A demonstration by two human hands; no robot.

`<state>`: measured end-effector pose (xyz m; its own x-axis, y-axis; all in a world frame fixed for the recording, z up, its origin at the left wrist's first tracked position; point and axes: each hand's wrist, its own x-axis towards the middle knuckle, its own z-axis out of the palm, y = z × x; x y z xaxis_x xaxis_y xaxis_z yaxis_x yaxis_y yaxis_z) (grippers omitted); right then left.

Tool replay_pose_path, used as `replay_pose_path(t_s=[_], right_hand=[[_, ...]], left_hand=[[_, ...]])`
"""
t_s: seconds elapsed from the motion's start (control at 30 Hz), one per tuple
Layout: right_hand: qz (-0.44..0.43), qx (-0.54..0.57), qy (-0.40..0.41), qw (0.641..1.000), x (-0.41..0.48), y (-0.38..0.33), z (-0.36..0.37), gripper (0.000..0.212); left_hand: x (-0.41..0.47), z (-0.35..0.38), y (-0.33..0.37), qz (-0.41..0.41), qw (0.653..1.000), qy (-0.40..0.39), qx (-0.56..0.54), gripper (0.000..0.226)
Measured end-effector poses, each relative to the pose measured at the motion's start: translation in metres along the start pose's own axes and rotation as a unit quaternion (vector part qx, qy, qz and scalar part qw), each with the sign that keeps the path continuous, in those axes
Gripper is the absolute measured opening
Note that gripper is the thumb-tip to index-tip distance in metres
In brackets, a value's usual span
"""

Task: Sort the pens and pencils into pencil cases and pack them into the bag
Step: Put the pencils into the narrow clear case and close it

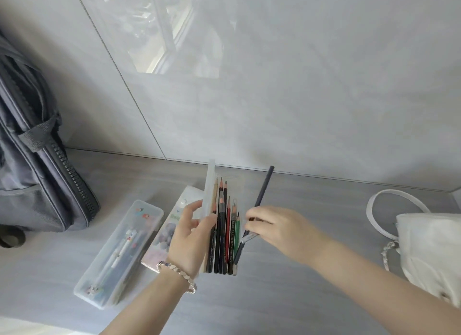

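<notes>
An open translucent pencil case lies in the middle of the grey surface with several pencils in it, tips pointing away. My left hand, with a bracelet on the wrist, holds the case's raised lid at its left side. My right hand pinches a dark pencil that slants over the case's right edge, along with a short piece with a pale end. A shut translucent case with pens inside lies to the left. The grey backpack stands at the far left.
A flat printed case or booklet lies under my left hand, between the two cases. A white handbag with a strap sits at the right edge. A tiled wall rises close behind the surface.
</notes>
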<state>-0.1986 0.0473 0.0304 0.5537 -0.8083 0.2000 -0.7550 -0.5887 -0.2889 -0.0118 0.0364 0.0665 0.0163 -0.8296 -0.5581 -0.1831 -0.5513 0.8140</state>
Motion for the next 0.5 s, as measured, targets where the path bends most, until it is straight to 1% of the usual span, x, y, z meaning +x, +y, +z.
replay_pose_path(t_s=[0.07,0.13,0.17,0.23,0.3,0.37,0.43,0.5], right_hand=[[-0.009,0.009,-0.025,1.000,-0.003,0.000,0.004,0.026],[-0.009,0.026,-0.054,0.998,-0.006,-0.002,0.006,0.028],[-0.010,0.028,-0.063,0.998,-0.008,-0.005,0.006,0.029],[-0.012,0.034,-0.051,0.998,-0.013,-0.011,0.005,0.030],[0.002,0.051,-0.017,0.999,-0.018,-0.017,0.003,0.028],[0.070,0.111,0.043,0.990,-0.023,-0.023,0.003,0.026],[0.146,0.145,0.085,0.975,-0.027,-0.029,0.005,0.028],[0.167,0.114,0.066,0.977,-0.029,-0.035,0.007,0.032]], left_hand=[[-0.010,0.009,-0.003,0.004,1.000,-0.011,-0.006,0.024],[-0.019,0.016,-0.005,0.009,1.000,-0.016,-0.013,0.029],[-0.023,0.018,-0.005,0.016,1.000,-0.019,-0.015,0.034],[-0.028,0.022,-0.005,0.022,0.999,-0.020,-0.025,0.055],[-0.030,0.024,-0.007,0.018,0.999,-0.012,-0.034,0.064],[-0.030,0.024,-0.008,0.017,0.999,-0.008,-0.032,0.063],[-0.031,0.025,-0.007,0.020,0.999,-0.010,-0.031,0.054],[-0.032,0.025,-0.006,0.021,0.999,-0.009,-0.036,0.045]])
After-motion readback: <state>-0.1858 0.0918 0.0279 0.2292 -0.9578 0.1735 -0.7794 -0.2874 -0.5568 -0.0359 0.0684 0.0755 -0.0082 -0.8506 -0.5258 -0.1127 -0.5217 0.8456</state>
